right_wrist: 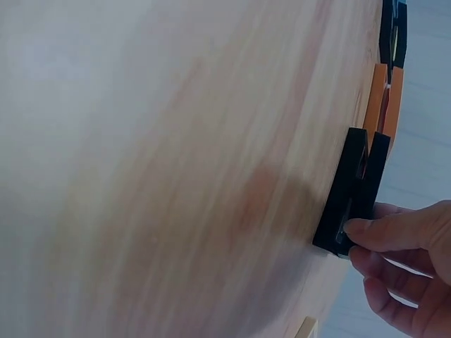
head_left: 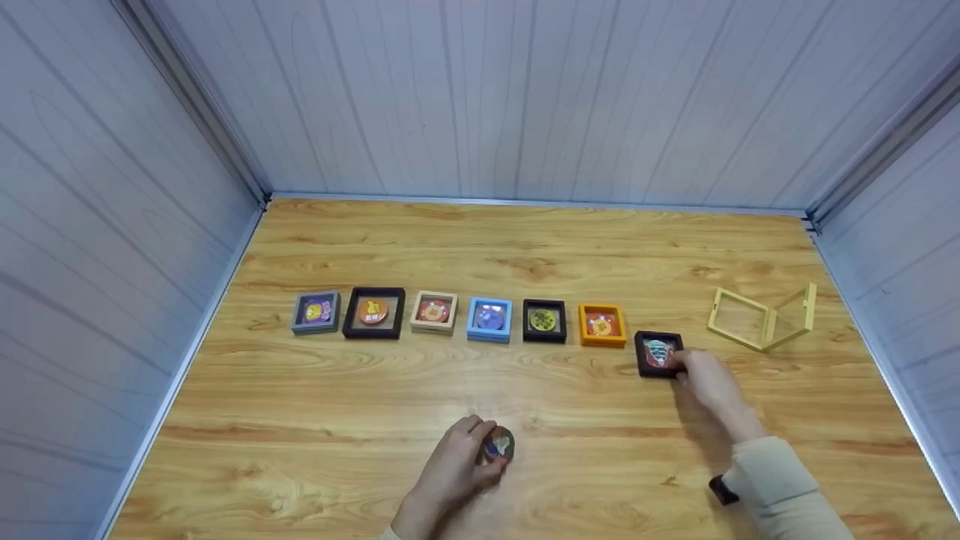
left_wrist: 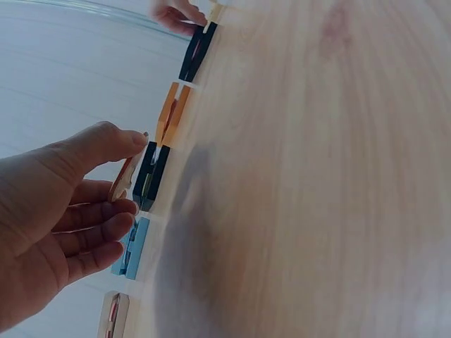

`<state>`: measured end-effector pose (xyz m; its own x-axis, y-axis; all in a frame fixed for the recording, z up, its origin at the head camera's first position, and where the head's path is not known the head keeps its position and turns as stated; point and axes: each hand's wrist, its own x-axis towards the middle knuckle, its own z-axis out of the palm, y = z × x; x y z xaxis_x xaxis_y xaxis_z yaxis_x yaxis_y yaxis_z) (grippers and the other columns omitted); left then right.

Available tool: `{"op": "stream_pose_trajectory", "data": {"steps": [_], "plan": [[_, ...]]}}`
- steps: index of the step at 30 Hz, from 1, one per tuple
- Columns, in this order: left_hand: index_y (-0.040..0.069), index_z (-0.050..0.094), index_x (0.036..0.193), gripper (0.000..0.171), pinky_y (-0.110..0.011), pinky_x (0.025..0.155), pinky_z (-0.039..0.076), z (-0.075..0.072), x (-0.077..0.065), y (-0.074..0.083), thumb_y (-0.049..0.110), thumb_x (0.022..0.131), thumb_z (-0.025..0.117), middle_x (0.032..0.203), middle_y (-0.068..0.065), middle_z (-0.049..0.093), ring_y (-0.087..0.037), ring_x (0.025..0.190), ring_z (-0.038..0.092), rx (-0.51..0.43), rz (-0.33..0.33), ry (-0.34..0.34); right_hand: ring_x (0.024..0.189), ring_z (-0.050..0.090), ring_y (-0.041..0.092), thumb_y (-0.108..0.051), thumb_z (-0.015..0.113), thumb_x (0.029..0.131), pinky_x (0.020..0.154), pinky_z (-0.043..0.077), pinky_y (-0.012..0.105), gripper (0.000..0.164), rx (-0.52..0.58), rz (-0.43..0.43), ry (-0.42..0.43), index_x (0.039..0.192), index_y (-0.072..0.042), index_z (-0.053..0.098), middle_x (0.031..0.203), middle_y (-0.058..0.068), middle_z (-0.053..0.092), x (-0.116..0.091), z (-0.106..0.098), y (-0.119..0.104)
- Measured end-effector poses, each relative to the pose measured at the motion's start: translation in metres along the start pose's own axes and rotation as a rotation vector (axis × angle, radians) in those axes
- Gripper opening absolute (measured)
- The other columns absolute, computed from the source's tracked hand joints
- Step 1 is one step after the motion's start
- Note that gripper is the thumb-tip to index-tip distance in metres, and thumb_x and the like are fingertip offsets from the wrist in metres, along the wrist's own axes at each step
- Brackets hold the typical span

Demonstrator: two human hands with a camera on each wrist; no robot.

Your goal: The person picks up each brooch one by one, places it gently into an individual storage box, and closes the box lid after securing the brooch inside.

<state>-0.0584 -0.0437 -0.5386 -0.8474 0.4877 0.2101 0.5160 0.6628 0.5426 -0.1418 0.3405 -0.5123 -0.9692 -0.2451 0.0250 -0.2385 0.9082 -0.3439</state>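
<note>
My left hand (head_left: 450, 465) pinches a round badge (head_left: 499, 444) by its edge, near the front of the table. In the left wrist view the badge (left_wrist: 125, 174) appears edge-on between thumb and fingers, raised off the wood. Farther right, my right hand (head_left: 709, 382) grips the right side of a small black display frame (head_left: 646, 366), which has a red and pale-blue badge inside. Thumb and fingertips meet at that frame's edge in the right wrist view, where the black frame (right_wrist: 338, 190) rests on the table. Its two halves look closed together, with a narrow gap.
Leftward runs a row of filled frames: orange (head_left: 602, 339), black (head_left: 544, 336), blue (head_left: 490, 335), beige (head_left: 433, 325), larger black (head_left: 373, 332) and grey (head_left: 316, 327). A pale yellow frame (head_left: 766, 337) stands unfolded at the right. White panels (head_left: 487, 97) enclose the wooden table (head_left: 525, 240).
</note>
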Motion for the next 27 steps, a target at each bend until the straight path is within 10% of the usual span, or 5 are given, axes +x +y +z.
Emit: {"op": "stream_pose_trajectory", "data": {"steps": [27], "plan": [[-0.001, 0.059, 0.103, 0.042, -0.029, 0.075, 0.044, -0.002, 0.004, 0.006, 0.024, 0.071, 0.07, 0.092, -0.001, 0.054, -0.014, 0.085, 0.051, 0.009, 0.008, 0.074, 0.085, 0.056, 0.04, 0.014, 0.058, 0.07, 0.072, 0.043, 0.05, 0.022, 0.012, 0.033, -0.009, 0.086, 0.002, 0.066, 0.089, 0.022, 0.063, 0.039, -0.003, 0.017]]}}
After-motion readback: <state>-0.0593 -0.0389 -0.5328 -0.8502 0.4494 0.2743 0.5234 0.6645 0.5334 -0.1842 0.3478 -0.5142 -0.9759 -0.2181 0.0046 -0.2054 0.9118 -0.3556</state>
